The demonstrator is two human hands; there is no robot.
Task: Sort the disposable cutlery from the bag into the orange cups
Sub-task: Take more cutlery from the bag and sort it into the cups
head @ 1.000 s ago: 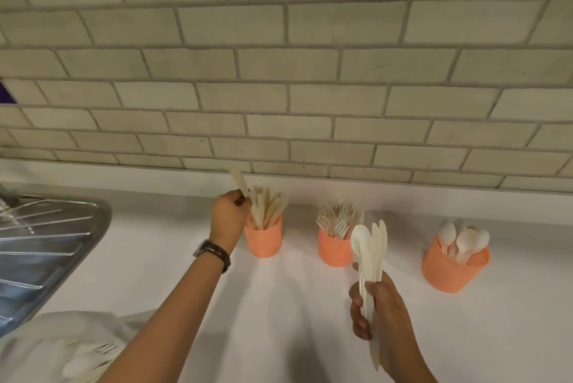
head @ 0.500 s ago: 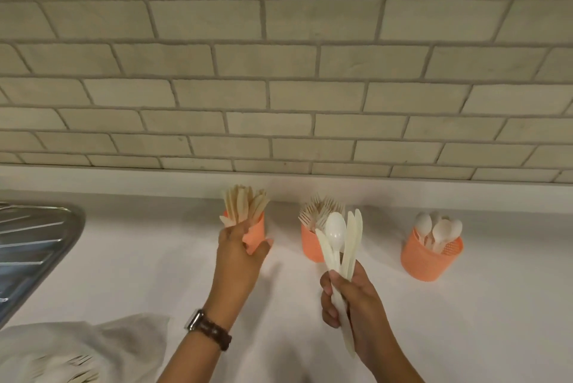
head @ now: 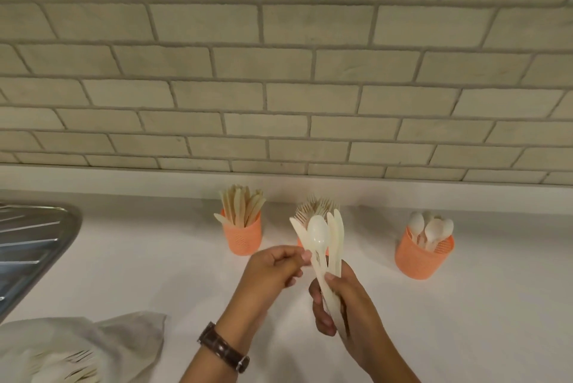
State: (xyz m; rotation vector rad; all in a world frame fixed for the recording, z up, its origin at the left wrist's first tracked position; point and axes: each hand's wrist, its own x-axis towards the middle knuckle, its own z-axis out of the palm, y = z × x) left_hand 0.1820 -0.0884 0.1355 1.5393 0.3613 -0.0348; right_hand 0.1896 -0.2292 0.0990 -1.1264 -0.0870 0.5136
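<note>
On the white counter (head: 465,305), at the centre of the scene, the right hand (head: 344,305) is wrapped in a fist around a fanned bundle of cutlery (head: 322,240), a spoon in front and knives behind, all held upright. The left hand (head: 273,268), at 9 o'clock from the bundle, has its fingers curled and its thumb and forefinger pinching toward the spoon's neck; whether they touch it cannot be told. A dark wristwatch (head: 224,347) sits on the left wrist. Three orange cups stand along the wall: the knife cup (head: 243,235) at 11 o'clock of the hands, the fork cup (head: 302,243) mostly hidden behind the bundle, the spoon cup (head: 423,255) at 2 o'clock. At 8 o'clock the bag (head: 93,348), cut by the frame edge, shows blurred forks. A steel drainboard (head: 31,252) lies at 9 o'clock.
</note>
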